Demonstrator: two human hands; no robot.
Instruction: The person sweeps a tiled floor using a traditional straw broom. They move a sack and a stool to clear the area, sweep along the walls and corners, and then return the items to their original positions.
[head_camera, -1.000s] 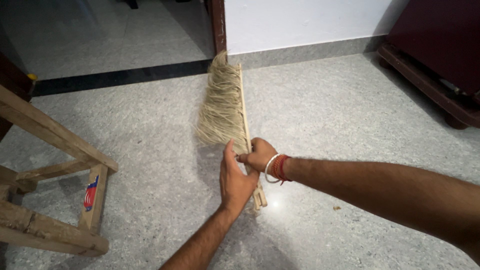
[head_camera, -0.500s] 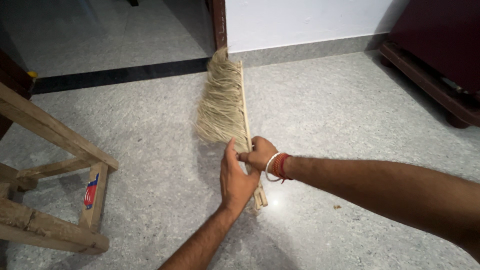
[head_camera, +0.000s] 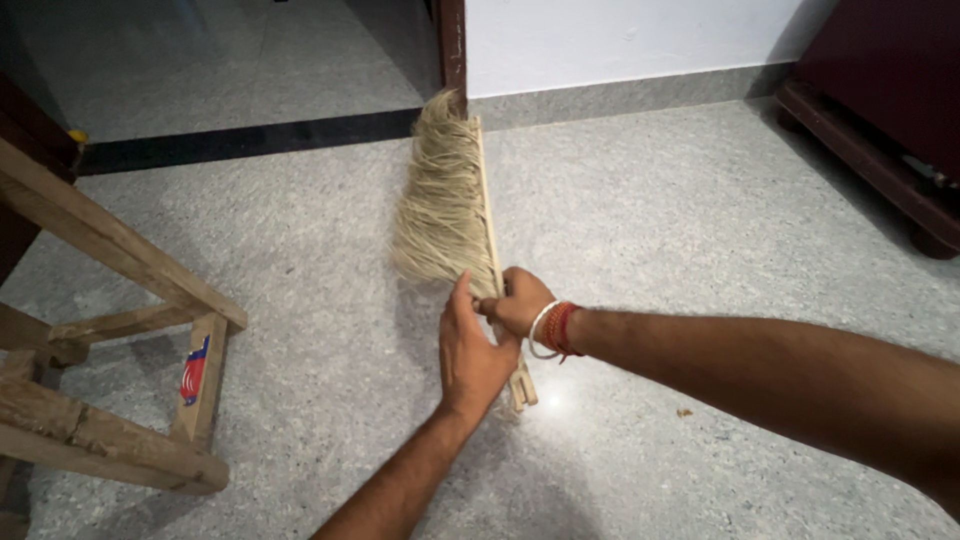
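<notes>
A brush (head_camera: 445, 200) made of pale straw-like fibres fixed along a thin wooden stick is held low over the speckled grey floor, its fibres fanning to the left. My right hand (head_camera: 520, 300), with bangles and red threads at the wrist, is closed around the stick just below the fibres. My left hand (head_camera: 472, 350) grips the stick's lower part, thumb up against the fibres. The stick's bare end (head_camera: 522, 390) pokes out below my left hand.
A rough wooden frame (head_camera: 110, 300) with a red and blue sticker stands at the left. A dark wooden cabinet base (head_camera: 880, 130) sits at the right. A white wall with grey skirting (head_camera: 620, 95) and a doorway with a dark threshold strip (head_camera: 250, 140) lie beyond.
Both hands and the brush have stayed almost still; the view has shifted only slightly.
</notes>
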